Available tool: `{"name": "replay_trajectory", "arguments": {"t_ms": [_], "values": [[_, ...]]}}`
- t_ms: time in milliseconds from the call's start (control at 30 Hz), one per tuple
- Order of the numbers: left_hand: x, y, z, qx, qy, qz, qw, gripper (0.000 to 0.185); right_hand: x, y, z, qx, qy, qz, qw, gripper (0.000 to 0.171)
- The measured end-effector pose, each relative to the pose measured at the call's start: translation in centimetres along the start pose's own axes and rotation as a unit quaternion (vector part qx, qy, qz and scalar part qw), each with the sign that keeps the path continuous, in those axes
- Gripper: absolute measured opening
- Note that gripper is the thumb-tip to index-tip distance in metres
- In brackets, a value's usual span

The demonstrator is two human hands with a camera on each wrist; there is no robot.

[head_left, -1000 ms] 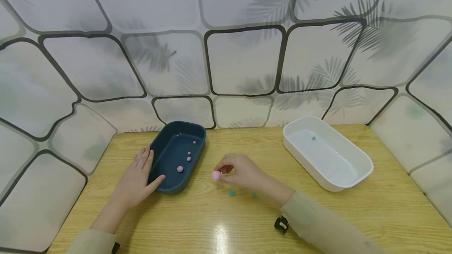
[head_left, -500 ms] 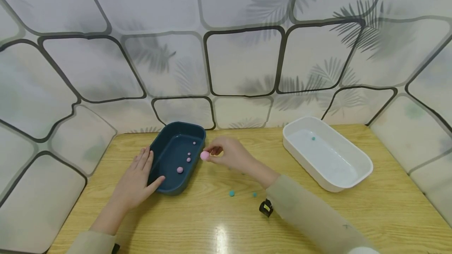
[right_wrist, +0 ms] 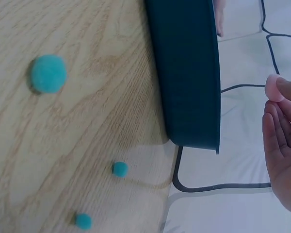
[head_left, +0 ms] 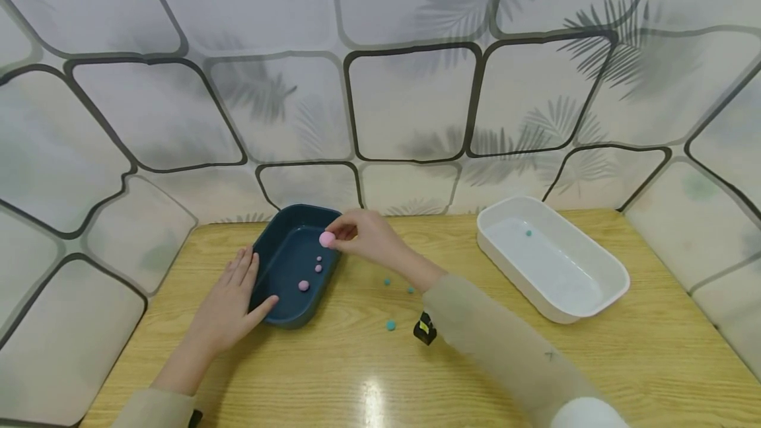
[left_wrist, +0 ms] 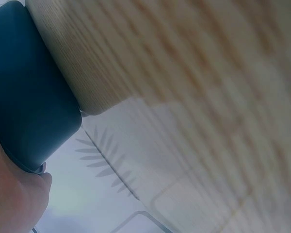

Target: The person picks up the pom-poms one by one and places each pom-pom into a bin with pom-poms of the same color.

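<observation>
My right hand [head_left: 370, 238] pinches a pink pom-pom [head_left: 327, 239] between thumb and fingers, over the right rim of a dark blue tray [head_left: 279, 309]. In the right wrist view the held pom-pom [right_wrist: 273, 88] shows above the tray's rim. Inside the tray lie several smaller pink pom-poms, one of them the larger pom-pom [head_left: 304, 286] near the front. My left hand [head_left: 222, 312] rests along the tray's left side, fingers straight and thumb over the front rim. The left wrist view shows part of that hand [left_wrist: 19, 199] against the tray's outer wall [left_wrist: 34, 87].
Teal pom-poms lie on the wooden table [head_left: 333, 375]: a larger pom-pom [head_left: 390, 325] and two small ones near the right forearm. At the right stands a white tray [head_left: 493, 243] holding one teal pom-pom [head_left: 528, 233]. A patterned wall [head_left: 410, 104] rises behind the table.
My right hand has moved left and away from me with the pink pom-pom, from over the table to over the blue tray's rim. The left hand has stayed in place.
</observation>
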State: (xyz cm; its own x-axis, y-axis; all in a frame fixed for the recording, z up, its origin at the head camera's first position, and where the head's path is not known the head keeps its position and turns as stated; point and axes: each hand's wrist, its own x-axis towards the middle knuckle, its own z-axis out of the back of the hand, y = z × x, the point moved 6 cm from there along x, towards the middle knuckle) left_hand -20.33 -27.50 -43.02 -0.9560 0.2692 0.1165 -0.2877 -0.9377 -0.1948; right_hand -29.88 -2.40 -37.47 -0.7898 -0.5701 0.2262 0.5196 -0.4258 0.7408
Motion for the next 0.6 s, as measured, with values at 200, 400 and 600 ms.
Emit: {"name": "replay_trajectory", "arguments": {"t_ms": [200, 400, 600], "values": [[0.0, 0.1, 0.0, -0.001, -0.001, 0.000, 1.0000, 0.095, 1.2, -0.1, -0.3, 0.007, -0.001, -0.018, 1.000, 0.023], [0.0, 0.1, -0.1, 0.004, -0.002, -0.001, 1.0000, 0.095, 2.3, -0.1, -0.6, 0.017, 0.001, -0.033, 0.999, 0.024], [0.0, 0.0, 0.0, 0.000, 0.001, 0.001, 1.0000, 0.095, 3.3, -0.8, -1.4, 0.016, -0.003, -0.040, 0.999, 0.025]]}}
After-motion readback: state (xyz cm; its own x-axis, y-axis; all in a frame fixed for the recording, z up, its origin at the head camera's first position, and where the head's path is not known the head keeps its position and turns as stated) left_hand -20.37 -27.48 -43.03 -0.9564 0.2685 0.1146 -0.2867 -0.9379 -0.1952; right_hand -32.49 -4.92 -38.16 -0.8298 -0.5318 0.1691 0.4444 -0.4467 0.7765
